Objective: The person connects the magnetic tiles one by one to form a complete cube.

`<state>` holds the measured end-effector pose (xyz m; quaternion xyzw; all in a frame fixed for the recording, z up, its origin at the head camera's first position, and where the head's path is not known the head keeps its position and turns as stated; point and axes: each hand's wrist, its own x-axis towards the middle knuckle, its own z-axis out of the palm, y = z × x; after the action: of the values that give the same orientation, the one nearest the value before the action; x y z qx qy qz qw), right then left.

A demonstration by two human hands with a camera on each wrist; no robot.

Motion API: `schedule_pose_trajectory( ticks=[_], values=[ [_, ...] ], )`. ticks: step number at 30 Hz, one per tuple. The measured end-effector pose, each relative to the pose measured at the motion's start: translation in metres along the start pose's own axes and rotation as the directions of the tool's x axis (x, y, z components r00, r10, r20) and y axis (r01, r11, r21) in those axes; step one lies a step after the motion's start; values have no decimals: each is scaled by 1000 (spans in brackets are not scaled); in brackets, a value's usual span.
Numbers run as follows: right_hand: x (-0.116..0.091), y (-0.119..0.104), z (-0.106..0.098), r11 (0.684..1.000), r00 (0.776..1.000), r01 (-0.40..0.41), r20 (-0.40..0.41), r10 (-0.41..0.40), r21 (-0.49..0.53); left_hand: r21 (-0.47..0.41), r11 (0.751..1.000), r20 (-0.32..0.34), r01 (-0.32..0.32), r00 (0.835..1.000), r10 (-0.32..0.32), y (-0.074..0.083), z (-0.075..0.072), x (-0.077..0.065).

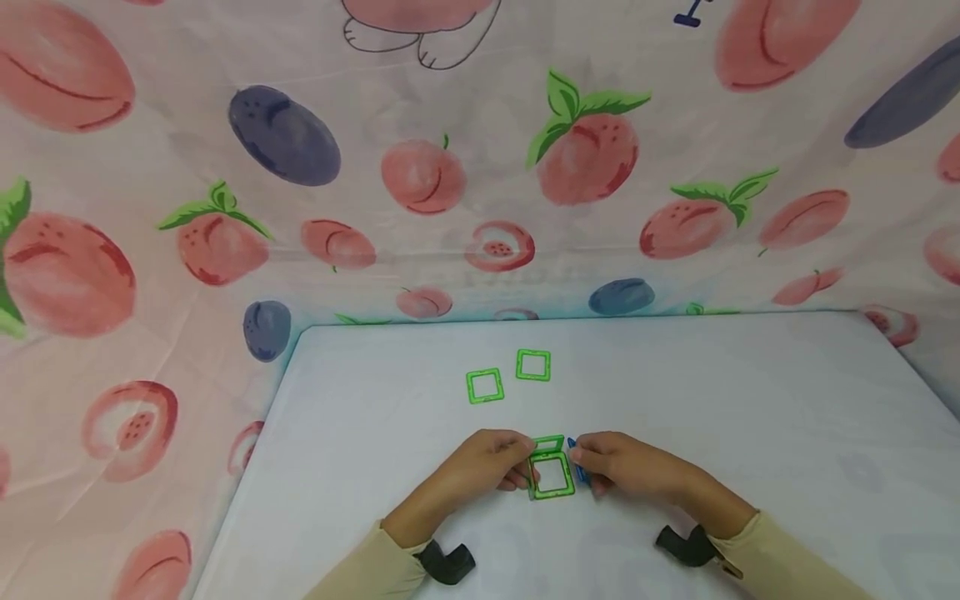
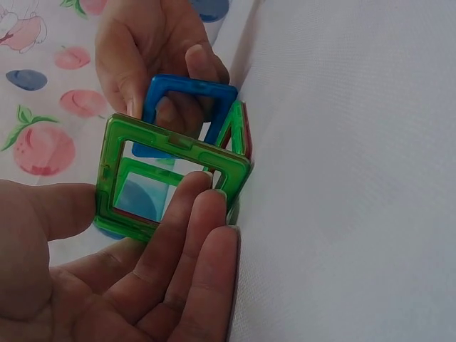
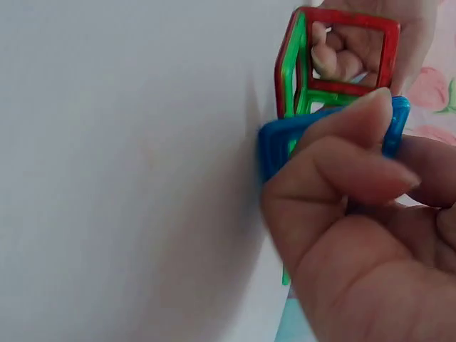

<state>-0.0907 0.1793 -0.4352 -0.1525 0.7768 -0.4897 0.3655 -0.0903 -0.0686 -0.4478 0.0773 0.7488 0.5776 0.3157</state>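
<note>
While the left hand (image 1: pixel 491 461) steadies the partly built box of green and red translucent plastic square frames (image 1: pixel 551 456), the right hand (image 1: pixel 624 461) pinches a blue translucent plastic square frame (image 2: pixel 192 83) just to the box's right. The left thumb and fingers hold the box at its left side, with straightish fingers reaching across one green face in the left wrist view. The right grip is narrow, thumb and fingers closed on the blue frame itself.

The relation that matters, as I judge it, is between the blue frame and the box's right side: the piece lies directly to the left of the right hand, between that hand and the box, so the right hand is the nearer one. Whether the blue edge touches the box, I cannot tell; the head view suggests a thin gap.

Being square, the blue frame has no long axis. It stands on edge, seen nearly edge-on from above, running near to far roughly along the box's right side. Beyond the box, on the white table (image 1: pixel 360 433), lie two loose green plastic square frames (image 1: pixel 517 365), both well apart from either hand.
</note>
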Motion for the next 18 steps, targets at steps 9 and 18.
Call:
schedule_pose_trajectory(
  ticks=[9,18],
  values=[
    [2,4,1,984,990,70,110,-88,162,24,1000,1,-11,1000,11,0,0,0],
    [5,5,4,984,994,42,89,-57,171,13,1000,22,-9,1000,9,0,-1,-1]
  ],
)
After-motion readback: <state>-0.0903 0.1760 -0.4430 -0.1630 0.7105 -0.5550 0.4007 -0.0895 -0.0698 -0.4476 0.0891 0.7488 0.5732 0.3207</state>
